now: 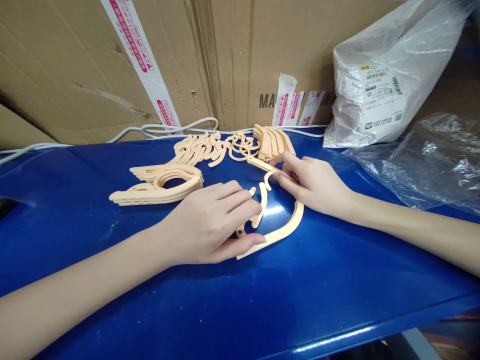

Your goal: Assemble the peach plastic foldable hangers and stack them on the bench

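Near the middle of the blue table, my left hand [215,222] is closed over a curved beige plastic hanger arm [287,227], its thumb along the near edge. Small curved beige pieces [262,200] lie by its fingertips, partly hidden beneath them. Between thumb and fingers, my right hand [311,182] pinches a straight-looking beige hanger arm [258,162], whose far end points left. A small hook-like piece [267,180] shows just below it. To the left sits a stack of folded beige hangers [161,192].
Behind my hands lie a pile of loose hooks and rings [210,147] and a row of curved arms [273,140]. A white cable [157,131] runs along the cardboard boxes [240,60]. A labelled plastic bag [382,85] and clear wrap [431,155] occupy the right.
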`<state>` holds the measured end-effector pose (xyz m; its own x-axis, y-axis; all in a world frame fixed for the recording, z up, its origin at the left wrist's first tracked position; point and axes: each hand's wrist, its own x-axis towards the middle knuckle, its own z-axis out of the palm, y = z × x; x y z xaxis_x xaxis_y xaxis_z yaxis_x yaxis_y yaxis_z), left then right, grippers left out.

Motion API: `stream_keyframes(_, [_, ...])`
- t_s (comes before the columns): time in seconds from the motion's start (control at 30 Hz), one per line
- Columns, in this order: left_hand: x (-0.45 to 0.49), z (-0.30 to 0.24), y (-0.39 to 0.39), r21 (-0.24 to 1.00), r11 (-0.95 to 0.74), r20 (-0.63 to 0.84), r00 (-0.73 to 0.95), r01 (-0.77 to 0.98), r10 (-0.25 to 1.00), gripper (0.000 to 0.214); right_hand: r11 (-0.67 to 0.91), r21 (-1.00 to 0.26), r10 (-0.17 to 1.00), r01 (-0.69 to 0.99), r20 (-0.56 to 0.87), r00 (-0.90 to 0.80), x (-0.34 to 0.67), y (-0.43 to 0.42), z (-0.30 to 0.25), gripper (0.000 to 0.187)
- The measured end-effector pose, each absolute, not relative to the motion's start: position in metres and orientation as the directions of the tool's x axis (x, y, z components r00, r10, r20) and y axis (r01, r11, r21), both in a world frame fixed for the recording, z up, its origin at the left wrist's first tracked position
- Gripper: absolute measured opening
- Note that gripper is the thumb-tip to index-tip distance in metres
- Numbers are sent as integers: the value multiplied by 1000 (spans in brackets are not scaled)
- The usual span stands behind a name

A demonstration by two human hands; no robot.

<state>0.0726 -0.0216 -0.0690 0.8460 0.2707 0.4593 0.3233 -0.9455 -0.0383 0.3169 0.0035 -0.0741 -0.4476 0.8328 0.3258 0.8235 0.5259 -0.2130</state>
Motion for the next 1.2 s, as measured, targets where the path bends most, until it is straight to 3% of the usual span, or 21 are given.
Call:
stream_keyframes(0.17, [75,-66,-23,-69,-965,424,883,251,199,39,519,-235,841,822,315,-441,317,3,-74,24])
stream_keyframes(0.37, [75,-66,-23,-22,-980,397,902,197,172,53,521,-233,839,821,319,-441,318,3,-74,23])
stream_keyframes(0.63, [75,-64,-24,1,-982,372,911,189,176,25,520,-227,839,823,315,-444,318,4,-74,23])
stream_keyframes(0.83, [75,-65,-25,0,-981,379,908,192,178,19,537,-204,828,818,313,-465,318,5,-75,24])
stream_keyframes(1.0, [76,-65,-24,30,-967,389,888,253,245,16,574,-171,804,801,304,-512,319,5,-74,26])
stream_keyframes(1.2, [75,-69,-18,51,-885,401,802,462,442,19,683,-198,728,703,257,-635,319,5,-72,29])
